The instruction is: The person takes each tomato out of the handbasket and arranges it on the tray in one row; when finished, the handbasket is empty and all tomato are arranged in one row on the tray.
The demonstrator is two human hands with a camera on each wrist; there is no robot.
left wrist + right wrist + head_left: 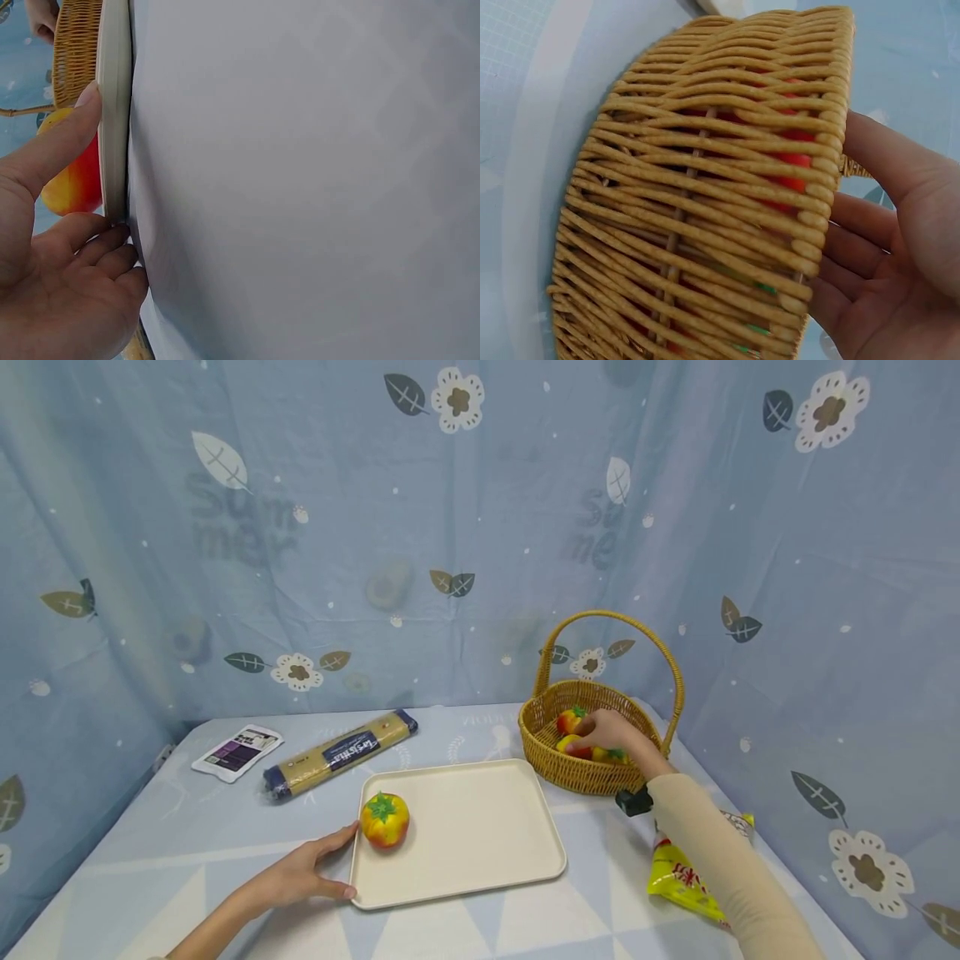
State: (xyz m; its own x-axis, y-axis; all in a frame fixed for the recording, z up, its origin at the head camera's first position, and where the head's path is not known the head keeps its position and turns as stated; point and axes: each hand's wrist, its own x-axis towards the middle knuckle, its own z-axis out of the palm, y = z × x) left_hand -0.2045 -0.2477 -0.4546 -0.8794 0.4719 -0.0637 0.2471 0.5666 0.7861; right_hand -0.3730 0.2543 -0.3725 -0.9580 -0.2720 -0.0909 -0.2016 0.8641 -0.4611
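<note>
A yellow-red persimmon-like fruit (pixel 385 820) with a green leafy top sits at the left end of a cream tray (pixel 472 835). My left hand (pixel 303 870) touches the tray's left edge, its thumb by the near corner and its fingers farther up. Inside the wicker basket (pixel 558 768), my right hand (pixel 611 733) holds a similar fruit (pixel 572 746) between thumb and fingers. Another such fruit (pixel 570 721) lies behind it, and one more (pixel 609 756) beside it. In the right wrist view, the basket's woven wall (pixel 690 187) partly hides the fingers and fruit.
A pasta packet (pixel 341 753) lies behind the tray, with a white and purple pouch (pixel 238 752) farther left. Under my right forearm is a yellow bag (pixel 682 877). The basket's tall handle (pixel 600 614) arches overhead. A blue curtain (pixel 337 527) hangs behind the table.
</note>
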